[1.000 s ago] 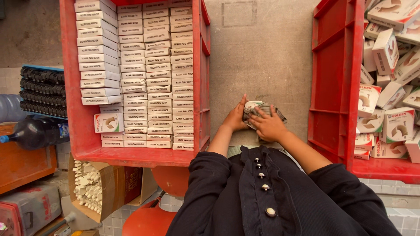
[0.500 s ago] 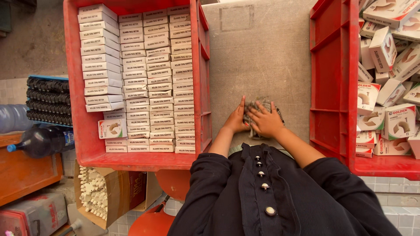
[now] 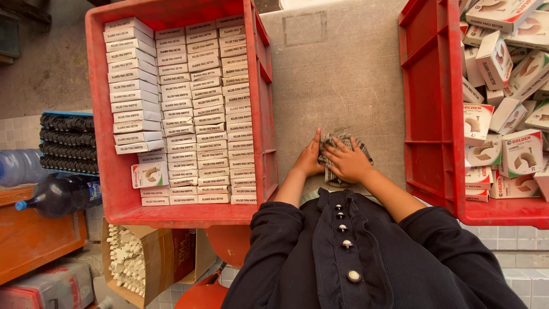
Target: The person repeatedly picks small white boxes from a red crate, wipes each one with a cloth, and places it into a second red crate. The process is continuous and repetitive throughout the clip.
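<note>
Two bare hands meet at the near edge of the grey stone-like table (image 3: 343, 74), between a pair of red plastic crates. We see the left hand (image 3: 309, 157) standing on edge with its fingers straight and together, pressed against the 9 o'clock side of a small grey-checked bundle of cloth or paper (image 3: 343, 171). The right hand (image 3: 349, 161) lies flat on top of that bundle, fingers spread and pointing toward 11 o'clock, pinning it to the table rather than closing around it. The bundle sits at the table's 6 o'clock edge, just in front of the person's black buttoned garment (image 3: 343, 252); we cannot tell what it wraps.

At 9 o'clock from the hands stands the left red plastic crate (image 3: 114, 189), packed with neat rows of slim white cardboard boxes (image 3: 200, 114) set on edge, and one box lying face up near its 7 o'clock corner. At 3 o'clock stands the right red plastic crate (image 3: 434, 114), holding a loose heap of white printed cartons (image 3: 503, 131) tumbled at all angles.

Farther out at 9 o'clock we see a dark plastic bottle with a blue cap (image 3: 57, 194) lying on its side, and at 7 o'clock an open brown cardboard box of white plastic fittings (image 3: 128, 257).
</note>
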